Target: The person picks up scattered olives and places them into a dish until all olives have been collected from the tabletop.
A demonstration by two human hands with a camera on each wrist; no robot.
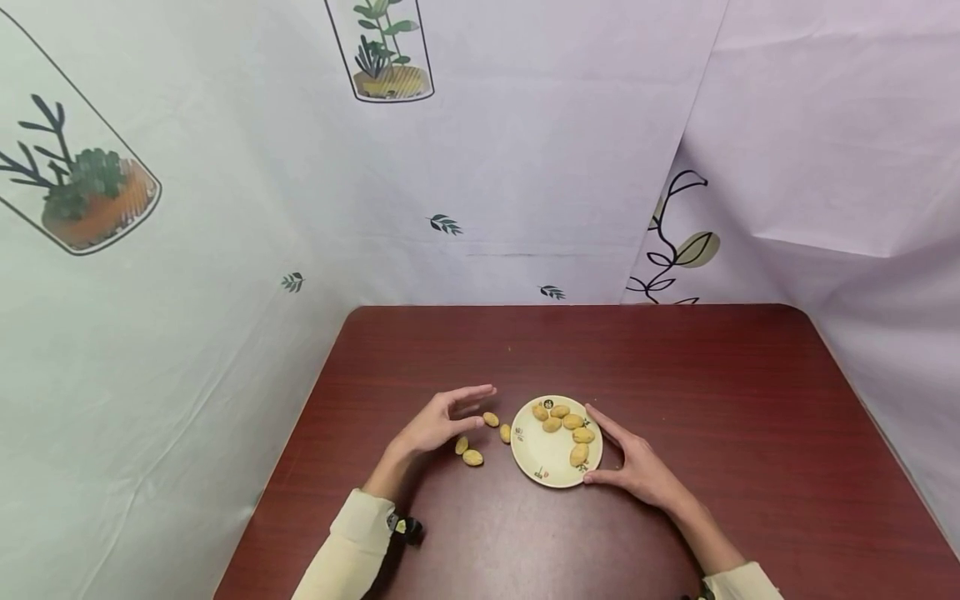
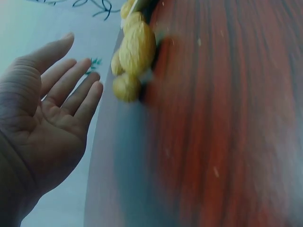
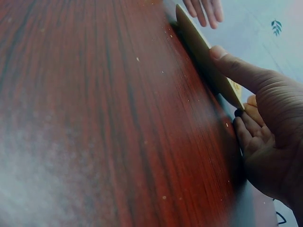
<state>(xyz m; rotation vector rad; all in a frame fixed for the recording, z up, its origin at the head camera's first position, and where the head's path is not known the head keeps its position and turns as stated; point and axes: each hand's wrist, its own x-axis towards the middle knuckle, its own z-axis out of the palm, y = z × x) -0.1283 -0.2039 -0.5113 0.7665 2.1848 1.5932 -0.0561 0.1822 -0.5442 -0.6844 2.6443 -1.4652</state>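
Note:
A small cream plate (image 1: 547, 462) with printed marks near its rim sits on the table. Several yellow, wrinkled oval pieces (image 1: 573, 422), like dried fruit, lie along its upper and right side. My right hand (image 1: 645, 471) holds the plate from the right, thumb at the near rim and fingers at the far rim. In the right wrist view, the thumb (image 3: 236, 68) lies against the plate's edge (image 3: 203, 56). Left of the plate are several loose pieces (image 1: 472, 457). Over these, my left hand (image 1: 435, 423) has its fingers extended and nothing in its grasp; the left wrist view shows its palm (image 2: 52, 123).
The dark red wooden table (image 1: 712, 375) has rounded far corners. White cloth (image 1: 525, 183) printed with plants hangs behind it and along both sides. Tiny pale specks dot the tabletop in the right wrist view.

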